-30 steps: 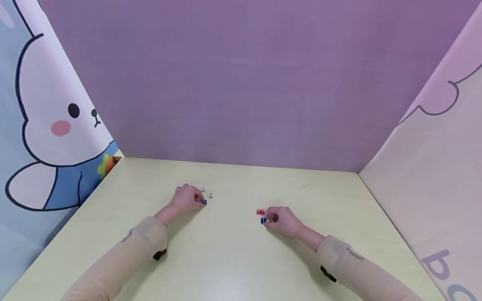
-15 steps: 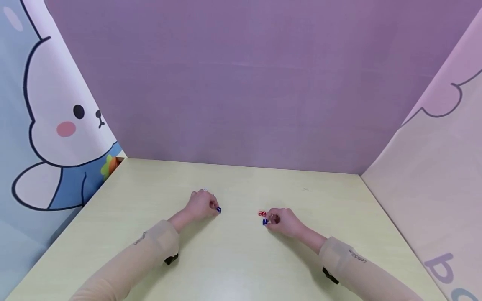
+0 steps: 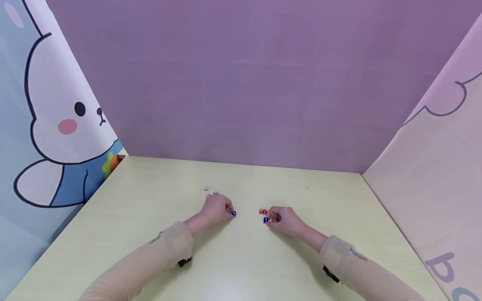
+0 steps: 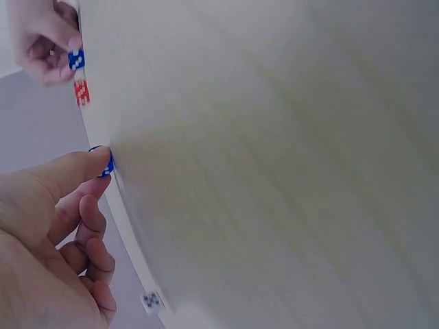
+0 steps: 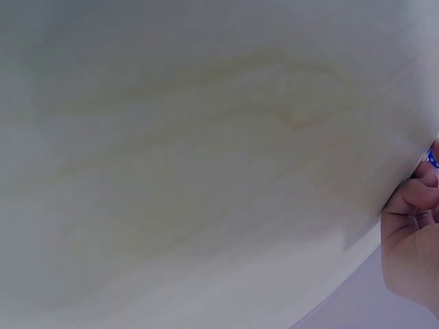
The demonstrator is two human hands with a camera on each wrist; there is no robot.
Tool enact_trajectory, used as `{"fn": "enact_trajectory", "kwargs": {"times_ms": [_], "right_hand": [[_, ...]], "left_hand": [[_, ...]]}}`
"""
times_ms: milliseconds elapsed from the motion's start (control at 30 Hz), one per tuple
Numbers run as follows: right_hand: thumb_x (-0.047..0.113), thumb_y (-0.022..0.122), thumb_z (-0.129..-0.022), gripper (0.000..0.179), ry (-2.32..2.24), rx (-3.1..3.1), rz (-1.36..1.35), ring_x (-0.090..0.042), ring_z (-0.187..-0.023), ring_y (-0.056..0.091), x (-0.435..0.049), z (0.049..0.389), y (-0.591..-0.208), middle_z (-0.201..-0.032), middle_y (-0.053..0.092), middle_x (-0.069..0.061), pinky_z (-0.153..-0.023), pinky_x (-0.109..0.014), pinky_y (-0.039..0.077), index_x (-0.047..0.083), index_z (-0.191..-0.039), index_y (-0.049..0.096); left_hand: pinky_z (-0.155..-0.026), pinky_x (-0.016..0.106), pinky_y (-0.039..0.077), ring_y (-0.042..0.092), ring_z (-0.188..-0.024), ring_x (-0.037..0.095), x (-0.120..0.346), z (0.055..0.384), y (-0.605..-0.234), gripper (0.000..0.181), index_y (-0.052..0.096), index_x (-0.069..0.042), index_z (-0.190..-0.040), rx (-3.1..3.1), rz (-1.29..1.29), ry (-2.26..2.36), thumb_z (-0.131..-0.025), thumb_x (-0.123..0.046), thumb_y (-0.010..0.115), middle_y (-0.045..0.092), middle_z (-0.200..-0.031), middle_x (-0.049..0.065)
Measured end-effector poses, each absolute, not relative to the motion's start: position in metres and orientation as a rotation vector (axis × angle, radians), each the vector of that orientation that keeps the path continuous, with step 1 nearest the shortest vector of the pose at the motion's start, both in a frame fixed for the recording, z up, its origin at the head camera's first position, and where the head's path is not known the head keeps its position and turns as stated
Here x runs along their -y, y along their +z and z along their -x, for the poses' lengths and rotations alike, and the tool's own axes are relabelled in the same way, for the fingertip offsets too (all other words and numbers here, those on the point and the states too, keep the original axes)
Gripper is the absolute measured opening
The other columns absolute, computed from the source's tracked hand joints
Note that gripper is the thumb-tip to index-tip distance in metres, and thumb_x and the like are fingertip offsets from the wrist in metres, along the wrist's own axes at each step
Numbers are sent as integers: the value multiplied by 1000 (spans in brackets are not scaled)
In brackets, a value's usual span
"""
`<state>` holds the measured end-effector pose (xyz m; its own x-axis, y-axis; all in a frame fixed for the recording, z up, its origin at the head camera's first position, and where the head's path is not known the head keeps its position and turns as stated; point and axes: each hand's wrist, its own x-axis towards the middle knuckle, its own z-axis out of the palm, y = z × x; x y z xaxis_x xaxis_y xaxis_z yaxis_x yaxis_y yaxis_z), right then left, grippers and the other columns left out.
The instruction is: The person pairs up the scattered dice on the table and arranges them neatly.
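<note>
My left hand (image 3: pixel 217 209) pinches a blue die (image 3: pixel 234 214) between thumb and fingertip, low over the table. In the left wrist view, the thumb covers part of that blue die (image 4: pixel 106 164). To the right, my right hand (image 3: pixel 287 221) pinches a second blue die (image 3: pixel 265 220). Two red dice (image 3: pixel 262 211) sit side by side just behind that die, at the right fingertips. Only a sliver of the right hand's blue die (image 5: pixel 432 157) shows at the edge of the right wrist view. A white die (image 3: pixel 206 188) lies behind my left hand, which mostly hides another.
The pale wooden table (image 3: pixel 241 259) meets a purple backdrop (image 3: pixel 241 83) at its far edge. Printed side panels stand at left and right, the left one with a cartoon rabbit (image 3: pixel 67 104). A small mark (image 3: pixel 306 187) shows on the table at the back right.
My left hand has moved right and slightly nearer with its blue die, away from the white dice and toward the right hand. The right hand stays in place with its die.
</note>
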<state>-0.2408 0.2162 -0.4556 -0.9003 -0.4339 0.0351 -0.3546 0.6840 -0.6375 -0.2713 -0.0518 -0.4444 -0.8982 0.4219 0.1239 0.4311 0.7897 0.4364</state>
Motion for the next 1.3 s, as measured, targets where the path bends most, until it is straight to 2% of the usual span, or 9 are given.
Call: {"fn": "enact_trajectory", "kwargs": {"times_ms": [167, 500, 967, 1300], "right_hand": [[5, 71, -79, 15, -1016, -2767, 647, -6, -60, 44, -216, 241, -455, -68, 55, 4, -54, -18, 39, 10, -91, 63], [6, 72, -80, 15, -1006, -2773, 673, -5, -59, 45, -219, 243, -458, -67, 54, 5, -54, -18, 39, 9, -92, 63], [6, 71, -81, 14, -1031, -2766, 706, -5, -59, 45, -220, 246, -460, -67, 54, 4, -54, -19, 40, 9, -92, 63], [7, 72, -80, 14, -1045, -2773, 694, -5, -56, 43, -221, 246, -462, -65, 52, 4, -52, -19, 37, 8, -89, 62]], "left_hand": [[-87, 48, 32, 47, -75, 15, 36, 267, -445, 12, 71, -18, -71, 2931, 745, -772, -68, -20, 83, 56, -61, -12], [-82, 39, 32, 48, -75, 12, 5, 263, -447, 14, 72, -19, -74, 2989, 765, -831, -68, -25, 83, 58, -64, -13], [-84, 39, 32, 49, -78, 12, -19, 264, -444, 15, 72, -19, -75, 3004, 761, -825, -68, -25, 83, 58, -66, -13], [-80, 36, 31, 48, -76, 15, -29, 265, -443, 16, 69, -19, -68, 2992, 768, -803, -68, -25, 83, 58, -63, -12]]}}
